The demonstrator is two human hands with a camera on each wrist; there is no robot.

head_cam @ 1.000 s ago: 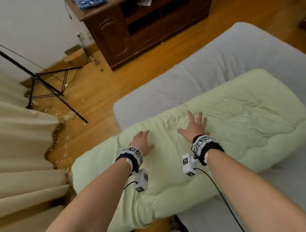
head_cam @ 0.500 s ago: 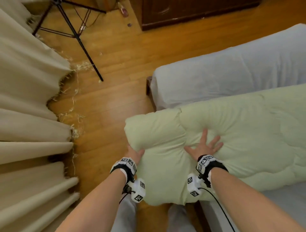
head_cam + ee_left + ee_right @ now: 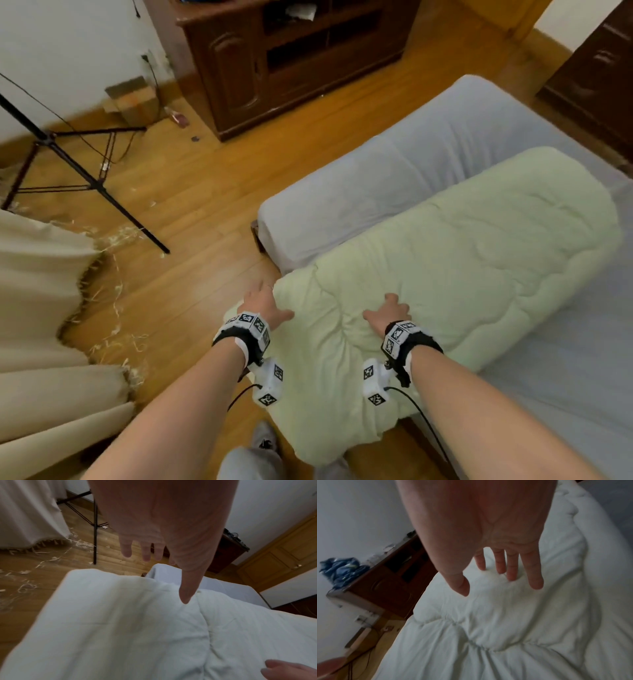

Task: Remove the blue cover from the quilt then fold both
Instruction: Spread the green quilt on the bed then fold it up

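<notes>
Pressing down on the pale green quilt [image 3: 445,260] is the right hand [image 3: 388,313], fingers spread and straight, tips sunk a little into the padding, not gripping anything. The quilt lies folded into a long thick bundle on the grey mattress [image 3: 376,181], with its near end hanging off the mattress corner over the wood floor [image 3: 191,192]. The left hand [image 3: 262,305] is at the quilt's left edge, open too, thumb tip touching the quilt top while the other fingers stick out past the edge over the floor. Blue cover [image 3: 342,568] is way off the quilt, bunched up on top of the dark wooden cabinet [image 3: 291,61] beyond the mattress. A black tripod [image 3: 85,164] stands left of the cabinet.
</notes>
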